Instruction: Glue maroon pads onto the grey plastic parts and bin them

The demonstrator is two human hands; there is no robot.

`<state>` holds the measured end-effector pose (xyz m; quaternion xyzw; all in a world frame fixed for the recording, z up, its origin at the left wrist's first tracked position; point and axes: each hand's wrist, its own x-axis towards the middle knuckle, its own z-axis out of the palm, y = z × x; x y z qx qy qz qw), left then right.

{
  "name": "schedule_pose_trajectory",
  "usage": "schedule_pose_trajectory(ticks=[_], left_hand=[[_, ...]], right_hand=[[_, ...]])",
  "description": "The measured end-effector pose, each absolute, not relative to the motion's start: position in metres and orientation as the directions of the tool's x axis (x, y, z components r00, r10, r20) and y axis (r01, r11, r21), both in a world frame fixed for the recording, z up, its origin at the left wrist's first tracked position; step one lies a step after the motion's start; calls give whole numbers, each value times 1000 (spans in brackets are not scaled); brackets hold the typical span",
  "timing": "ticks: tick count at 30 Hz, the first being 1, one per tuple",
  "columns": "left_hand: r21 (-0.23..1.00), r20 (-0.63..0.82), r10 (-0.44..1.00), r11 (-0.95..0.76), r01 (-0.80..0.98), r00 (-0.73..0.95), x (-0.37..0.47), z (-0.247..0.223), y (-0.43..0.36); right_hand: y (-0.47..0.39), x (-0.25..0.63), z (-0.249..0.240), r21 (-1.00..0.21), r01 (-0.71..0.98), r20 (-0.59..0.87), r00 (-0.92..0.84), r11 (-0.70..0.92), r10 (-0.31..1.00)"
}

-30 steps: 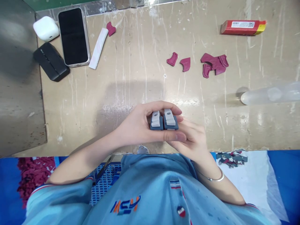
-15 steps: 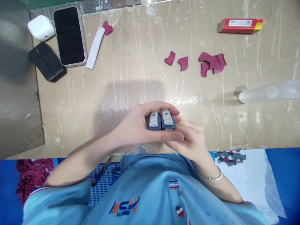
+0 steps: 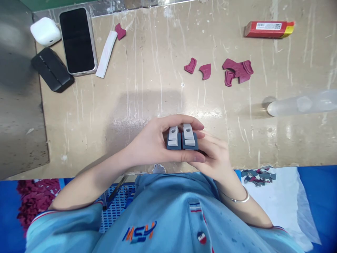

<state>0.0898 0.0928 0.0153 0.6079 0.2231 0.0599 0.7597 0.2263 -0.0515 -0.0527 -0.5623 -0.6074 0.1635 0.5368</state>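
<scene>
Two small dark blue-grey pieces [image 3: 173, 142], each carrying a light grey block with a round hole, sit side by side above the table's front edge. My left hand [image 3: 155, 140] is closed around them, with the thumb along the near side and the index finger arching over the far side. From the right, my right hand [image 3: 214, 153] presses against the same pieces, its fingers curled in beneath my left hand. Its fingertips are hidden behind the pieces and the left fingers.
Several maroon rubber-like pieces [image 3: 238, 70] lie beyond the hands. A red lighter-shaped object [image 3: 268, 29] and a translucent tube [image 3: 302, 103] are on the right. At the left are a phone [image 3: 78, 42], a white case [image 3: 45, 31], a black box [image 3: 52, 70] and a white strip [image 3: 106, 54].
The two pieces have tilted between my hands, so their light grey blocks show more fully from above. My left thumb has shifted slightly nearer my body.
</scene>
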Motion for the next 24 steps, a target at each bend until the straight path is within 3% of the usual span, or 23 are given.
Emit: schedule_pose_trajectory(ticks=[9,16,24], left_hand=[[971,-204,359,194,141,911,88,14,92],[958,-250,365,228,174,897,90,18,92],[971,-236,465,93,219,853,80,7,93]], right_hand=[[-53,226,-53,-781,545,481,216,304,850],[-53,226,-53,-786,549,461,215,283,861],[-43,222,-48,-746,595,479,167,299,862]])
